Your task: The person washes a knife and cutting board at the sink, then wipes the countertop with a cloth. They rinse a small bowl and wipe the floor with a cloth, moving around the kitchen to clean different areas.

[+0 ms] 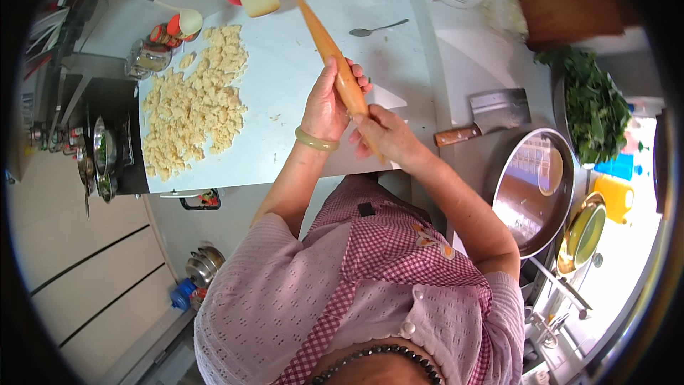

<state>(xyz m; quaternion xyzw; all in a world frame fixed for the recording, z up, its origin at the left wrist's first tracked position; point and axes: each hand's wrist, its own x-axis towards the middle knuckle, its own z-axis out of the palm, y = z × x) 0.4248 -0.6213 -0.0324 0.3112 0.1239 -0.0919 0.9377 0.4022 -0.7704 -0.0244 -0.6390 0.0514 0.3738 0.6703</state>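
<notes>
A tapered wooden rolling pin (318, 31) is held slantwise above the white worktop (278, 100). My left hand (329, 100), with a pale green bangle at the wrist, is wrapped round its middle. Lower down, my right hand (390, 135) grips the pin near its near end. Crumbly pale dough pieces (196, 103) lie spread over the left part of the worktop, apart from both hands. A white flat piece (388, 96), partly hidden, lies behind my right hand; I cannot make out its kind.
A metal spoon (377, 28) lies at the back. To the right are a cleaver (491, 115), a large metal pan (502, 171) and leafy greens (595, 110). Glass jars (148, 59) stand back left, below a hanging ladle (189, 21) and a white spatula (258, 0).
</notes>
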